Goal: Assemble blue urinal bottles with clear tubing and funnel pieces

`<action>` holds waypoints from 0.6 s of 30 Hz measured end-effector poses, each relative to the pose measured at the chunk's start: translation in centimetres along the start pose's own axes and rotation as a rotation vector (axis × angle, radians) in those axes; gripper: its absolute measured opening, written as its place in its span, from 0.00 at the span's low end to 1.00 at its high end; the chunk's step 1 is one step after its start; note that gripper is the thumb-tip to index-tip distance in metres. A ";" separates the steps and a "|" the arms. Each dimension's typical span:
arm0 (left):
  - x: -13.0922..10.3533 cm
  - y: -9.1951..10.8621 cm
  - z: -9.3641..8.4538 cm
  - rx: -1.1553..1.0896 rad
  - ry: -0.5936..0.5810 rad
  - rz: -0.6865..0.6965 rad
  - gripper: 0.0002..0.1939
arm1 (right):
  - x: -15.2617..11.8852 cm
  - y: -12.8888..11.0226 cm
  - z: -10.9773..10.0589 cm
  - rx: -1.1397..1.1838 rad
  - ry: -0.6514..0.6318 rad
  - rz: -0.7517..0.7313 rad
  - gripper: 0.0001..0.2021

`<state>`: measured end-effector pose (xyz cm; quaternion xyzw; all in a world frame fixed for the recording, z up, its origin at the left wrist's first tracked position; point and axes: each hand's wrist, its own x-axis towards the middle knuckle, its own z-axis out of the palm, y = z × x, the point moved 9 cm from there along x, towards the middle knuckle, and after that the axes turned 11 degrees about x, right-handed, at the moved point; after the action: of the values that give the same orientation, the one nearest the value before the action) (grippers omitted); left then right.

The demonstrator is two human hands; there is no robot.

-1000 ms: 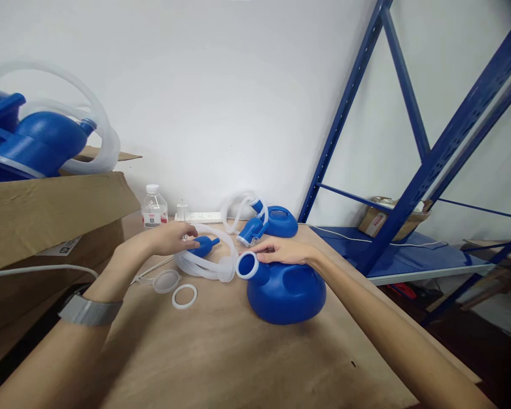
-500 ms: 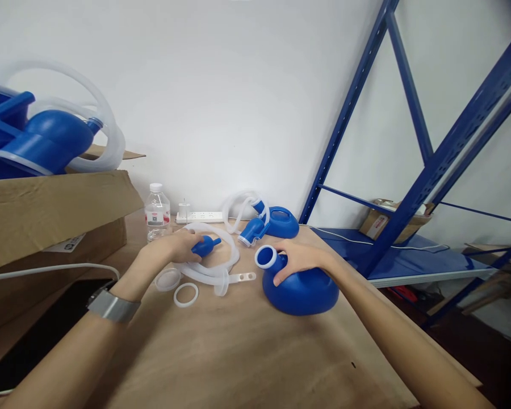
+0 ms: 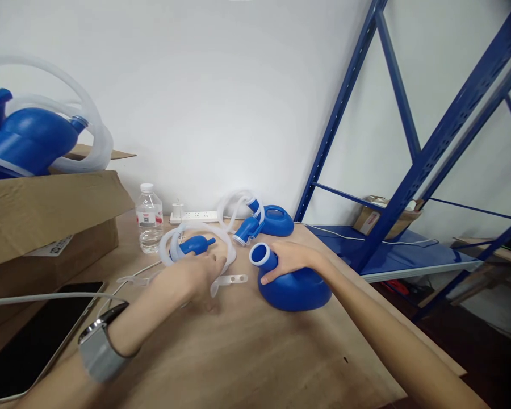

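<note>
My right hand (image 3: pixel 287 260) is closed round the handle area just behind the neck of a blue urinal bottle (image 3: pixel 296 292). The bottle stands on the wooden table, its open, white-rimmed mouth tilted up to the left. My left hand (image 3: pixel 198 278) reaches low over the table by a coiled clear tube (image 3: pixel 227 250). Its fingers point down, partly hidden and smeared by motion. Just beyond it, a blue bulb-shaped funnel (image 3: pixel 196 245) with a narrow spout lies inside the coil. A clear strap with holes (image 3: pixel 234 279) extends right of the hand.
Behind stand a water bottle (image 3: pixel 149 218), a white power strip (image 3: pixel 200 217) and another blue urinal (image 3: pixel 276 220) with tubing. At left are a cardboard box (image 3: pixel 55 207) holding more blue parts, and a black tablet (image 3: pixel 38 335). A blue shelf rack (image 3: pixel 392 241) is at right.
My left hand has let go of the blue funnel and moved right and toward me, now covering where the white ring lay. My right hand keeps its hold. The view has shifted slightly.
</note>
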<state>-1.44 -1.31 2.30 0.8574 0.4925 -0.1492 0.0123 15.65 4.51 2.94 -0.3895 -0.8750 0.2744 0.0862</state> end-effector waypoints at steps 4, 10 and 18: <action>0.5 -1.0 -1.4 0.049 0.186 0.009 0.23 | -0.1 -0.2 0.0 0.000 0.019 -0.012 0.30; -1.6 -3.3 -7.0 -0.177 0.433 0.101 0.14 | 0.3 -1.6 0.6 -0.056 -0.028 0.054 0.32; -4.5 -3.3 -3.7 -0.243 0.027 0.041 0.26 | 1.4 -3.1 1.0 -0.156 -0.022 0.081 0.35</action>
<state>-5.44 -2.81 7.42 0.8613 0.4896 -0.0765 0.1122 12.37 3.36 3.70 -0.4270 -0.8782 0.2127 0.0349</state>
